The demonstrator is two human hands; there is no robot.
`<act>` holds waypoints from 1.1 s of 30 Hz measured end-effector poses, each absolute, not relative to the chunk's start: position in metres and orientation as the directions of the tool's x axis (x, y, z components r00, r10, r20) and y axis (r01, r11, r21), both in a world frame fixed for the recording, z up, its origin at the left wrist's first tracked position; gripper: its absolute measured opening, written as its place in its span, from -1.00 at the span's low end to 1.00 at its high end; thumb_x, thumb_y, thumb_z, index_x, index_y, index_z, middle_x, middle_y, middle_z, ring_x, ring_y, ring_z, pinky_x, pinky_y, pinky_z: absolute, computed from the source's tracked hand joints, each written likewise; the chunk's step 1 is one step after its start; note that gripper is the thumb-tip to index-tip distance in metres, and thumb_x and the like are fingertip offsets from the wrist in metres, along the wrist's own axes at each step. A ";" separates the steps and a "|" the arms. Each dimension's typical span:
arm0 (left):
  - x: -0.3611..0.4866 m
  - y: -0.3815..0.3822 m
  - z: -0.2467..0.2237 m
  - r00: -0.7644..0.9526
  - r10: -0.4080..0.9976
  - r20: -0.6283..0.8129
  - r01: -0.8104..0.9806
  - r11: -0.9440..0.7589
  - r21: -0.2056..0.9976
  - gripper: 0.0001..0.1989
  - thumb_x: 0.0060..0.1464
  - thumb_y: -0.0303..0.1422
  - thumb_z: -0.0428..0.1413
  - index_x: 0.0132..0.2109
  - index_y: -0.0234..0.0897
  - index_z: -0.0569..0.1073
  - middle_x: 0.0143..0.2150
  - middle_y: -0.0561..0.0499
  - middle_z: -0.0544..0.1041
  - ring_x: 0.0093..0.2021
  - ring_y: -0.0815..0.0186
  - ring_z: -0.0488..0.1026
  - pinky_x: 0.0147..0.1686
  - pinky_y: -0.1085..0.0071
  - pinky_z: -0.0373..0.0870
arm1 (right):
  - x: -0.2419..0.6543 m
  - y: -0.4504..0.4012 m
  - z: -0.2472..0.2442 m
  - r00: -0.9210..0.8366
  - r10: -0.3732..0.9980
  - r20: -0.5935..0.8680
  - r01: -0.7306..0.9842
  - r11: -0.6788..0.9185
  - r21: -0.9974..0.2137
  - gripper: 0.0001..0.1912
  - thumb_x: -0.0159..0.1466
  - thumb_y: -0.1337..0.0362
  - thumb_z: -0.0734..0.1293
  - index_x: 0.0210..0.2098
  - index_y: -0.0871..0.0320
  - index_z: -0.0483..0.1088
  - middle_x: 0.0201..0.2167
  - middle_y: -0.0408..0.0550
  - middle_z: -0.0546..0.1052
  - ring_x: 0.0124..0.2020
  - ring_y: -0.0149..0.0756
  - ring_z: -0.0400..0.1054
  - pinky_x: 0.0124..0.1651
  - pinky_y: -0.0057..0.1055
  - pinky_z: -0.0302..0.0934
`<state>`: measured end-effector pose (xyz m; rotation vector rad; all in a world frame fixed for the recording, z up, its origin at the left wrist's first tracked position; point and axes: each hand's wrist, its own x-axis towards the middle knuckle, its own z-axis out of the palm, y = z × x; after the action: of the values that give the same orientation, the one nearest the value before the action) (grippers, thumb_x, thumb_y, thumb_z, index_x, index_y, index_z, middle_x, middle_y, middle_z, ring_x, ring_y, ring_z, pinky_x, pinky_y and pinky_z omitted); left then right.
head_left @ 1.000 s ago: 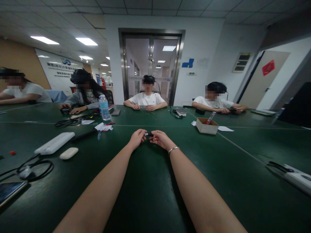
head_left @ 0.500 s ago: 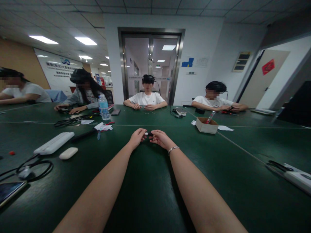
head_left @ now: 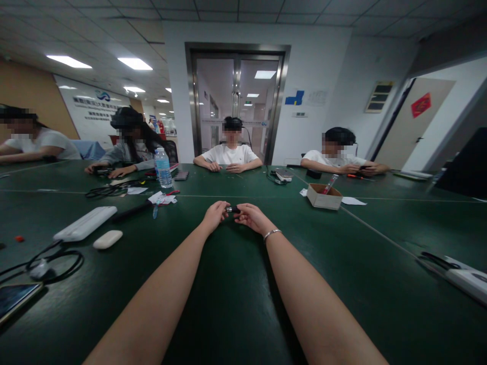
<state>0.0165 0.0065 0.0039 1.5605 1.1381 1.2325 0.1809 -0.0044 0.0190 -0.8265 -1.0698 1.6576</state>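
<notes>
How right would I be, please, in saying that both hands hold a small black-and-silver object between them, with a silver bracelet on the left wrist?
Only the wrist is wrong: the head view shows the silver bracelet on the right wrist. The left hand and right hand do hold the small black-and-silver object between them.

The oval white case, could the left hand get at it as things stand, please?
Probably yes: bare table lies between the left hand and the oval white case, though that hand holds a small piece.

On the table (head_left: 236, 284), the bottle (head_left: 163, 171) stands behind the papers (head_left: 163, 199) and left of the box (head_left: 323, 202)
</notes>
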 end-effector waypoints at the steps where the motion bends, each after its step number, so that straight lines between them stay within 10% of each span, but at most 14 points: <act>1: 0.017 0.006 0.004 0.122 0.964 0.238 0.156 -0.256 0.954 -0.65 0.07 -0.16 -0.09 -0.20 -0.35 0.39 -0.57 0.09 0.33 -0.64 0.48 0.21 -0.65 0.56 0.11 | 0.181 -0.005 0.019 -0.310 0.950 -0.039 -0.356 -0.154 -0.922 -0.96 0.25 0.46 0.24 -0.35 0.25 0.27 -0.65 -0.13 0.37 -0.63 -0.43 0.33 -0.36 -0.32 0.39; 33: 0.019 0.002 0.007 0.123 0.954 0.275 0.133 -0.290 0.948 -0.77 0.03 -0.32 -0.01 -0.18 -0.35 0.38 -0.53 0.08 0.35 -0.58 0.48 0.26 -0.59 0.56 0.16 | 0.181 -0.003 0.019 -0.331 0.943 -0.034 -0.355 -0.158 -0.922 -0.97 0.26 0.45 0.22 -0.33 0.25 0.26 -0.61 -0.10 0.41 -0.64 -0.42 0.35 -0.35 -0.33 0.39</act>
<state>0.0193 0.0024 0.0070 1.5805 1.0900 1.2630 0.1807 -0.0035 0.0187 -0.8111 -1.0852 1.6753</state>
